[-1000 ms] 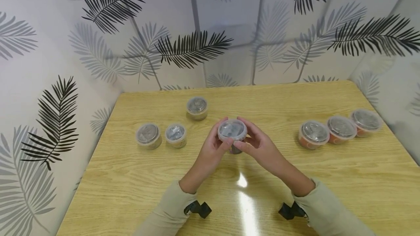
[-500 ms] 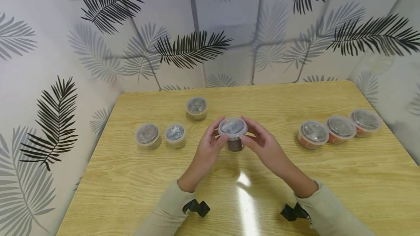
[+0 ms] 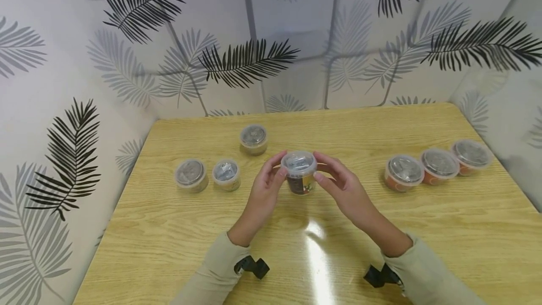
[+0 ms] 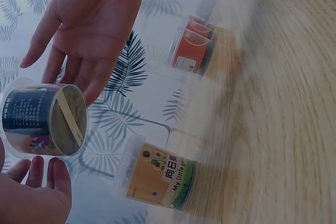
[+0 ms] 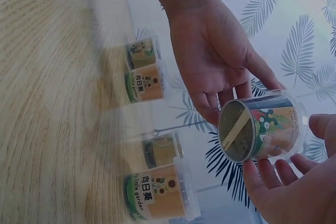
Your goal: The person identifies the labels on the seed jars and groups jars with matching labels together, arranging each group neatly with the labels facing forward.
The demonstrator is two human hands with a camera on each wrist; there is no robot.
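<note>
A small clear plastic cup (image 3: 299, 169) with a snap lid and a dark printed label hangs just above the wooden table (image 3: 169, 229), near its middle. My left hand (image 3: 275, 173) holds it from the left and my right hand (image 3: 327, 173) from the right, each with thumb and fingertips on its sides. In the left wrist view the cup (image 4: 44, 119) shows its bottom, and my left fingers (image 4: 39, 174) lie under it. The right wrist view shows the cup (image 5: 262, 127) between my right thumb and fingers (image 5: 273, 174).
Three lidded cups stand at the left: two side by side (image 3: 191, 174) (image 3: 226, 173) and one further back (image 3: 253, 138). Three orange lidded cups (image 3: 404, 172) (image 3: 439, 166) (image 3: 471, 156) stand in a row at the right. Leaf-patterned walls (image 3: 63, 107) close in the table's left, back and right.
Both hands have lifted the cup slightly and carried it a little away from me. It now stands more upright, so more of its label shows. The other cups have not moved.
</note>
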